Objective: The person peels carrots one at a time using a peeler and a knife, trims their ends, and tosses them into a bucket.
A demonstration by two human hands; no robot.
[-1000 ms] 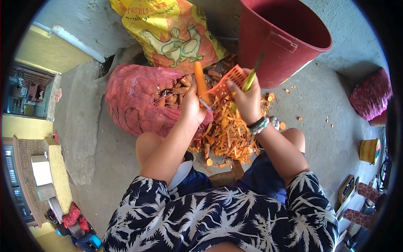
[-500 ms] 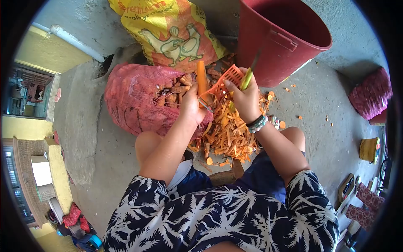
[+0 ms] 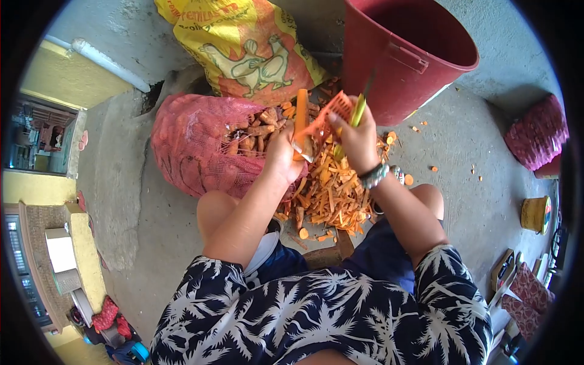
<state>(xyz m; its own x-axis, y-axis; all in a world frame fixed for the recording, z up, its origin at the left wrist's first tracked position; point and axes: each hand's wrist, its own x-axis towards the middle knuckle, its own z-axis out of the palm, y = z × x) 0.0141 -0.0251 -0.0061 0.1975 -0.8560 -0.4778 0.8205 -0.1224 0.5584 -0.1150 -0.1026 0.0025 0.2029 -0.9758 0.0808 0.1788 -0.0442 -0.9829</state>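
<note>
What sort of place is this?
Probably a household yard or outdoor work area: there's a bare concrete floor, a yellow wall with a window opening, and piled carrot peelings.

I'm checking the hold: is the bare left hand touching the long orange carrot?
Touching: the head view shows the left hand holding the carrot by its nearer part.

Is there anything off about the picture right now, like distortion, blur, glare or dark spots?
Head view: strong fisheye curve, black at the corners; head view: deep shadow inside the red bin; head view: white panel at left looks washed out; head view: green-handled knife in the right hand has a faint blade, hard to make out.
</note>
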